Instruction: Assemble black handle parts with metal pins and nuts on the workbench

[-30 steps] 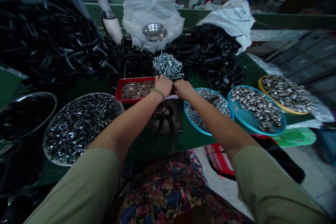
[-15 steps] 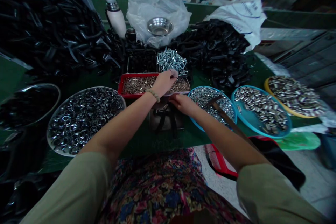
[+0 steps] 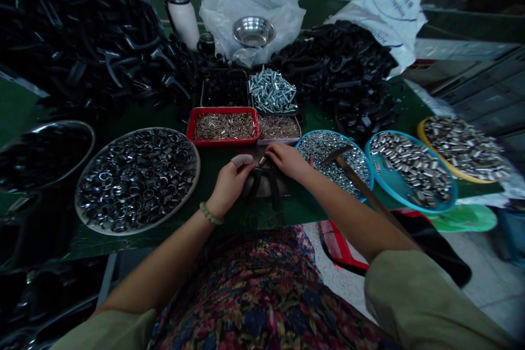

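My left hand [image 3: 230,181], one finger wrapped in white, is closed in a pinch at the left of a black two-legged part [image 3: 275,192]. Whatever sits between its fingertips is too small to name. On the other side my right hand [image 3: 290,161] has thumb and fingers pressed together at the upper end of this part; what they grip is hidden. A short shiny metal piece [image 3: 261,161] shows between the two hands. The black part rests over a flat metal plate [image 3: 284,185] on the green table.
Behind the hands stand a red tray [image 3: 223,143] of small pins, a pale tray [image 3: 279,141] of tiny pieces and a heap of bolts [image 3: 272,90]. A hammer [image 3: 356,178] lies across the blue basin [image 3: 371,180] at right. A round tray [image 3: 197,175] of rings lies left.
My left hand has come back from over the pin trays, down and left to the black part. My right hand stays near the same place. The whole view has shifted slightly.
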A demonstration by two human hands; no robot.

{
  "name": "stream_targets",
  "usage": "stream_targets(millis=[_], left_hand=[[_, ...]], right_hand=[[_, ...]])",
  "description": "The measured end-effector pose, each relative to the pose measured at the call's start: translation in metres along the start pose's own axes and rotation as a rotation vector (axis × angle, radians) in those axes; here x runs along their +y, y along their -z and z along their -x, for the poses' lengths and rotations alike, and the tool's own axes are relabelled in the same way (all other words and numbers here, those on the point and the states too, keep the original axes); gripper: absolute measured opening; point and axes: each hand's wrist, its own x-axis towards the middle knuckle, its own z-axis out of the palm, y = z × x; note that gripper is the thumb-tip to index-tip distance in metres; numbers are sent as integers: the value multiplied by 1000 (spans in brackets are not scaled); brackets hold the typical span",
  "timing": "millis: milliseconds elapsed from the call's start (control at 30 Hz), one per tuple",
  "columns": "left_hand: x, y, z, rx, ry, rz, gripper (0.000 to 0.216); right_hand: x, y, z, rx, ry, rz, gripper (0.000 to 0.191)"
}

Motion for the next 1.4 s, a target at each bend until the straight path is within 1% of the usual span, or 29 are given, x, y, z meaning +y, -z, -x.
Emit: stream_targets(millis=[67,133,300,400,533,633,767,867,933,1000,1033,1100,1133,1200,1267,1333,1400], left_hand=[[-1,-2,0,5,-135,-197,15],[0,-4,0,-8,-218,-396,18],[5,-11,0,-97,-283,-755,24],[8,-14,-3,-146,-311,-906,28],[13,-14,-3,-211,-359,-1045,28],[16,-12,-1,-282,-410,-1110,25],[20,-11,2,-344,-454,-1164,23],[20,-11,3,-335,-473,-1172,24],[21,-11,3,-325,-471,-1164,24],[21,-11,4,-331,-473,-1153,24],[21,-10,4,-340,-480,-1146,23],[22,-7,7,-360,-496,-1123,23],[22,-6,8,-369,-503,-1108,23],[21,-3,11,-379,-502,-1078,25],[20,-2,14,-389,-478,-1058,28],[19,-2,15,-397,-448,-1044,28],[17,-2,15,-404,-434,-1033,27]], right_hand=[[-1,-2,1,15,1,4,17],[-1,-3,2,24,-1,12,17],[-2,-2,4,6,-5,90,18],[-4,0,6,-41,-6,171,18],[-7,6,11,-124,25,320,18],[-11,12,16,-184,53,404,16],[-18,15,18,-234,46,419,17],[-21,19,14,-240,-2,305,20],[-18,26,18,-189,-49,156,24],[-7,40,35,-54,-119,73,30],[2,49,49,29,-167,91,34],[24,65,87,178,-308,254,39],[35,72,108,178,-395,374,40],[54,81,145,91,-563,534,38],[61,81,168,18,-625,586,35],[52,76,171,27,-630,566,38],[29,70,157,94,-630,461,41]])
